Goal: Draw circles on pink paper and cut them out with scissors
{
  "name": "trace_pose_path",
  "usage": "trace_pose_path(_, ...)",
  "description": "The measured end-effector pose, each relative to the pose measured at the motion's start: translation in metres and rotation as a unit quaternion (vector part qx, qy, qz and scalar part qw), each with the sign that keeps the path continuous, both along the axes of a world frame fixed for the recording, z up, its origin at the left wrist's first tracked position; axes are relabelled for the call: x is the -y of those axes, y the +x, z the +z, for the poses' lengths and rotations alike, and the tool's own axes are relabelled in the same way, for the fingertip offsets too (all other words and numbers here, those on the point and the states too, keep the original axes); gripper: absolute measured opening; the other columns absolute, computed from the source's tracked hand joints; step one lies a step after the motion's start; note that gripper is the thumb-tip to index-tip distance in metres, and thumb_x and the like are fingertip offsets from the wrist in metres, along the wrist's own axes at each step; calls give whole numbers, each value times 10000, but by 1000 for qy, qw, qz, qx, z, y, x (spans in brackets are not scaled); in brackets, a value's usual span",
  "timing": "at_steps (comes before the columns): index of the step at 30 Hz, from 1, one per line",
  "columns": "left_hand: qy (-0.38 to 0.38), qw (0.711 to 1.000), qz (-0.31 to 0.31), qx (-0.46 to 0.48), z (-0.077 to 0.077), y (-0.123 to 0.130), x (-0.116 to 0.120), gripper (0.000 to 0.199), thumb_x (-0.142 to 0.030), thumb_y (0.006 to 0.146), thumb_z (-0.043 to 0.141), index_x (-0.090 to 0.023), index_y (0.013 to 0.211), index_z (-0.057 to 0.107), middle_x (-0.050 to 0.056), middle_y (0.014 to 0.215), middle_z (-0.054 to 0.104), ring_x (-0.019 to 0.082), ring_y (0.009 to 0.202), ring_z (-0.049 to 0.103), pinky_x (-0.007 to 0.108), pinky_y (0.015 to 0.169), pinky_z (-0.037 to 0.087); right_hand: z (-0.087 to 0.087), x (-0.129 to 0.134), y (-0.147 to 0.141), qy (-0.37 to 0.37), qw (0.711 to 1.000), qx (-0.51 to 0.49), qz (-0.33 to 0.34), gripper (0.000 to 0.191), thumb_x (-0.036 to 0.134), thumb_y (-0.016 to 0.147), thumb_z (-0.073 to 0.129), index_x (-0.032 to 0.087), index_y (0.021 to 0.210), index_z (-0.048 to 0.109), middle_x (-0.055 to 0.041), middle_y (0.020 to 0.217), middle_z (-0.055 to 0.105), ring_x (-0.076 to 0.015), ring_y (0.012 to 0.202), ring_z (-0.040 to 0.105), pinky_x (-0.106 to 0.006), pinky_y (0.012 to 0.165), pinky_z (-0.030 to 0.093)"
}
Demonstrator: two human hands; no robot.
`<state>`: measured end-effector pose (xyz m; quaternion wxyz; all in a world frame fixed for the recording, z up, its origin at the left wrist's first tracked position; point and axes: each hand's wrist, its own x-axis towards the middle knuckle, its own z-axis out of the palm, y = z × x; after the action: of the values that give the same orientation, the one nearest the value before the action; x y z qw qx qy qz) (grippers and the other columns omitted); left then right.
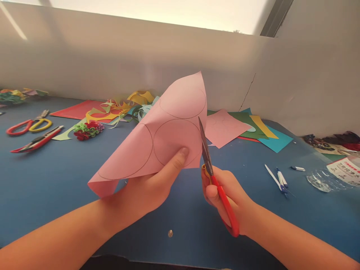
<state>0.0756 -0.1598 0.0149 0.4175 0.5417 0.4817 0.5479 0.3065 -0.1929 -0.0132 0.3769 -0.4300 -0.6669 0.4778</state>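
Observation:
A sheet of pink paper (174,101) with several pencilled circles is raised above the blue table, its lower left corner curling under. My left hand (160,182) grips it from below, thumb on the front inside one circle and the other fingers hidden behind. In my right hand (225,191) is a pair of scissors (207,155) with a red handle loop and a yellowish one, fingers wrapped round the loops. The blades point up along the paper's right edge, beside the middle circle. Whether they are cutting into it I cannot tell.
On the blue table (70,202), red-and-yellow scissors (30,125), red pliers (38,139) and curled paper flowers (88,130) lie left. Paper scraps (120,108) and coloured sheets (275,138) lie along the wall. A compass (277,179) and a clear plastic bottle (333,176) are right.

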Motion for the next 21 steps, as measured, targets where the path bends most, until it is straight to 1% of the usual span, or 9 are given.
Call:
trace_pose_path(2, 21, 999, 16, -26, -2, 3, 1, 439, -633, 858, 839, -316, 1162, 848, -4, 1267, 813, 334, 1460, 608, 396, 1217, 551, 0, 0, 0, 2, 1000, 11, -4, 697, 939, 910, 511, 268, 792, 363, 67, 654, 334, -136, 587, 284, -303, 520, 243)
trace_pose_path(4, 43, 998, 30, -47, -1, 8, 3, 395, -562, 835, 888, -308, 1132, 830, 7, 1276, 805, 331, 1454, 606, 396, 1258, 508, 0, -1, 1, -2, 1000, 15, -4, 705, 952, 899, 509, 270, 792, 361, 69, 651, 327, -136, 584, 280, -302, 516, 246)
trace_pose_path(8, 75, 994, 36, -72, 10, 20, 6, 319, -561, 903, 818, -280, 1052, 796, 41, 1181, 805, 325, 1358, 660, 434, 1247, 510, -1, -1, 0, 3, 1000, 19, -11, 720, 964, 886, 511, 271, 780, 348, 72, 649, 304, -132, 582, 266, -302, 510, 236)
trace_pose_path(12, 90, 993, -8, -73, 19, 23, 6, 252, -514, 980, 726, -279, 1041, 790, 31, 1182, 809, 278, 1297, 689, 380, 1192, 552, -1, -1, -1, -7, 1000, 4, -11, 722, 958, 879, 537, 269, 778, 346, 77, 657, 280, -127, 588, 241, -298, 505, 214)
trace_pose_path(15, 115, 989, -2, -89, 17, 18, 4, 314, -583, 971, 725, -280, 1028, 784, 38, 1138, 810, 277, 1258, 706, 378, 1179, 561, -1, -1, -1, -21, 1000, -18, 2, 709, 932, 883, 578, 266, 784, 355, 82, 664, 266, -119, 586, 217, -292, 497, 189)
trace_pose_path(17, 103, 989, 6, -107, 13, 13, 2, 364, -635, 954, 732, -286, 1043, 784, 38, 1138, 812, 283, 1272, 702, 383, 1183, 556, -2, -1, -1, -28, 999, -29, 8, 700, 917, 885, 598, 266, 788, 361, 87, 660, 261, -115, 580, 206, -290, 492, 177)
trace_pose_path(18, 89, 989, 5, -117, 10, 11, 2, 377, -646, 947, 739, -291, 1063, 786, 36, 1165, 812, 282, 1284, 698, 381, 1191, 548, -2, -1, -1, -28, 999, -32, 7, 697, 913, 887, 603, 266, 787, 362, 88, 655, 262, -113, 577, 204, -289, 489, 173)
trace_pose_path(19, 70, 989, -9, -131, 7, 10, 2, 381, -642, 943, 749, -297, 1100, 789, 33, 1212, 808, 279, 1306, 689, 377, 1206, 533, -2, -1, -1, -26, 999, -33, 5, 695, 909, 889, 606, 266, 785, 363, 90, 648, 265, -112, 573, 205, -288, 486, 173)
trace_pose_path(21, 79, 990, -5, -118, 3, 10, 1, 420, -649, 944, 747, -303, 1178, 788, 32, 1302, 789, 274, 1328, 680, 369, 1218, 521, -1, -1, -1, -21, 999, -32, 7, 690, 900, 898, 605, 264, 780, 364, 93, 633, 272, -109, 565, 205, -287, 479, 173)
